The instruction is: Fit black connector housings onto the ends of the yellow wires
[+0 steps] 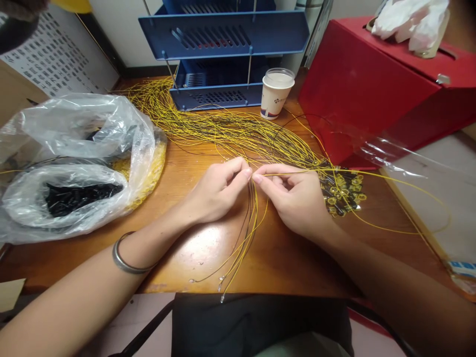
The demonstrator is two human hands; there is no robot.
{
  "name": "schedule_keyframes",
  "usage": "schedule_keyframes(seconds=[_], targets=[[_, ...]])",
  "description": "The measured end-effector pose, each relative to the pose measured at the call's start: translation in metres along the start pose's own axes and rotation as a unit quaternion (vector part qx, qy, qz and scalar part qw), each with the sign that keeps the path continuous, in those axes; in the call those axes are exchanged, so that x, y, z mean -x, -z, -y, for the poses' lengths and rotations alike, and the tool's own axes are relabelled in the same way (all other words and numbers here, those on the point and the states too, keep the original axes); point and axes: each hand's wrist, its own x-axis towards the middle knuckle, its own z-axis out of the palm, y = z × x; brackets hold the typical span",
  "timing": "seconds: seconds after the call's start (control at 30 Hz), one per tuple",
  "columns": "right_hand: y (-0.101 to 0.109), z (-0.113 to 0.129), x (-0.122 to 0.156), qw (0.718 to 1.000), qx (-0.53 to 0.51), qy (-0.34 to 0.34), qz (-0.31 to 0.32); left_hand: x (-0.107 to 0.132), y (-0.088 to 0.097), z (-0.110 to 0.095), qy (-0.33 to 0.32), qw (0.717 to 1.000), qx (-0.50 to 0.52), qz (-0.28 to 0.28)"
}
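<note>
My left hand (223, 191) and my right hand (297, 196) meet fingertip to fingertip above the middle of the wooden table. Between the right thumb and forefinger runs a thin yellow wire (366, 172), which loops out to the right. Several yellow and dark wires (248, 238) hang from the left pinch toward the table's front edge, with small metal terminals at their ends. Behind the hands lies a long bundle of yellow and black wires (223, 126). Black parts with yellowish rings (342, 191) cluster at its right end, partly behind my right hand.
A clear plastic bag (80, 116) with black pieces and yellow parts stands at left. Blue stacked trays (238, 34) and a paper cup (275, 96) are at the back. A red box (357, 74) with tissues on top stands back right. Clear plastic film lies near it.
</note>
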Motion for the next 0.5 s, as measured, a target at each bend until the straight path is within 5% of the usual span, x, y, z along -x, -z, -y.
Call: schedule_keyframes(seconds=[0.5], targets=[[-0.0061,0.0013,0.0075,0.992,-0.103,-0.05,0.048,0.0015,-0.0033,-0.0004,-0.067,0.993,-0.048,-0.081]])
